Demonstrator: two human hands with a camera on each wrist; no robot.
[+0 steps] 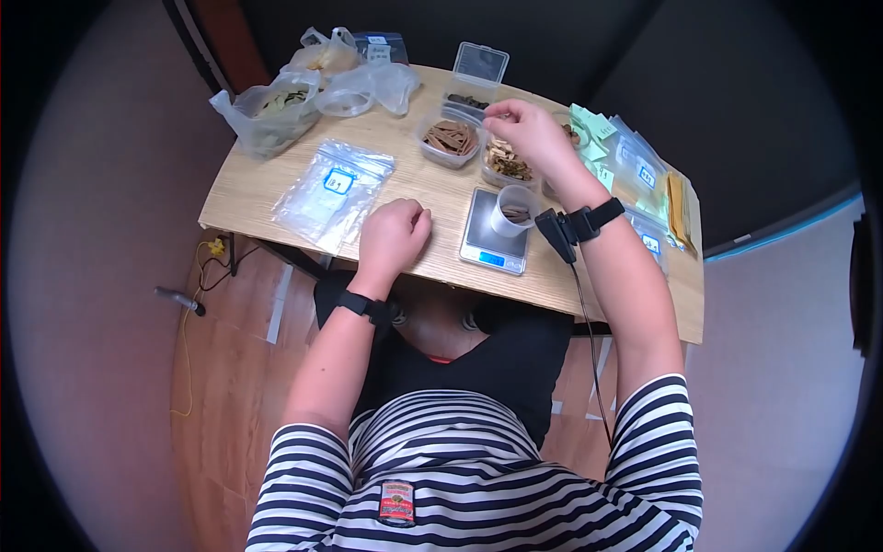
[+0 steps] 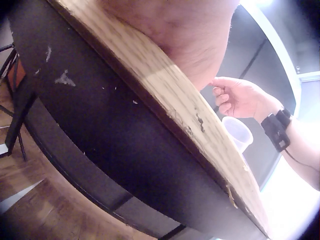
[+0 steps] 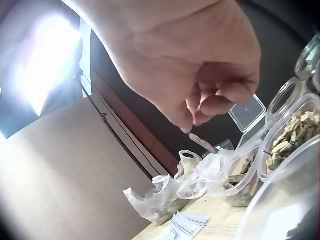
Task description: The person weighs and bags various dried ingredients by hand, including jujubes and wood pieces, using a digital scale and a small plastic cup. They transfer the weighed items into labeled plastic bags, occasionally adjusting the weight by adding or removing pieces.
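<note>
My right hand (image 1: 533, 138) is raised over the open tubs and pinches a thin brownish strip (image 3: 202, 142) between thumb and fingertips. Below and left of it stands a clear tub of reddish-brown strips (image 1: 449, 138); another tub of pale yellowish slices (image 1: 508, 161) sits directly beneath the hand. A small digital scale (image 1: 480, 241) with a lit blue display carries a clear plastic cup (image 1: 515, 207) that has some strips in it. My left hand (image 1: 395, 235) rests near the table's front edge, fingers loosely curled and holding nothing, beside a zip bag (image 1: 336, 189) with a blue-framed label.
Plastic bags of dried pieces (image 1: 276, 110) stand at the back left. Behind the tubs is a lidded box (image 1: 474, 87) with dark pieces, its lid raised. Labelled zip bags (image 1: 635, 161) and a yellow packet (image 1: 678, 212) lie at the right. A cable (image 1: 589, 331) hangs from the right wrist.
</note>
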